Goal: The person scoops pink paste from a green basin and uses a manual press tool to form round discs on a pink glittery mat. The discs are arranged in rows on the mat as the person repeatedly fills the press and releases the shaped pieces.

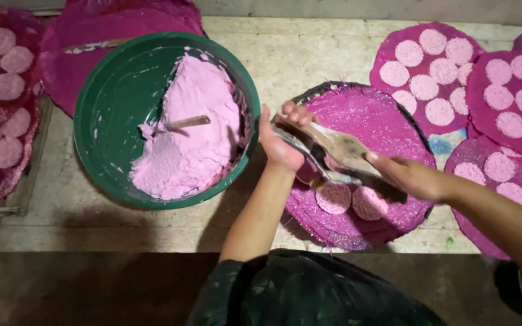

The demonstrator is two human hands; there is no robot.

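Nearest the camera: a dark green sleeve (285, 290) is filling the bottom edge, both forearms reaching out from it over the worktop (309, 54).
Tool in hand: a flat, batter-smeared wooden scraper (339, 148) is lying across a dark curved metal mould (309, 154), the two touching.
Left hand (279, 142): its grip is curling shut around the mould's left end, thumb on top.
Right hand (409, 175): its grip is pinching the scraper's near end.
Beneath: a round magenta woven mat (382, 115) is carrying two pale pink discs (351, 199) just below the tool.
Step, as judged: batter is being levelled and dropped as discs; the next move seems to call for an open spot beside those two.
Outward: a green round basin (110, 90) of pink batter (188, 133) is standing to the left, filled mats (430, 66) to the right.
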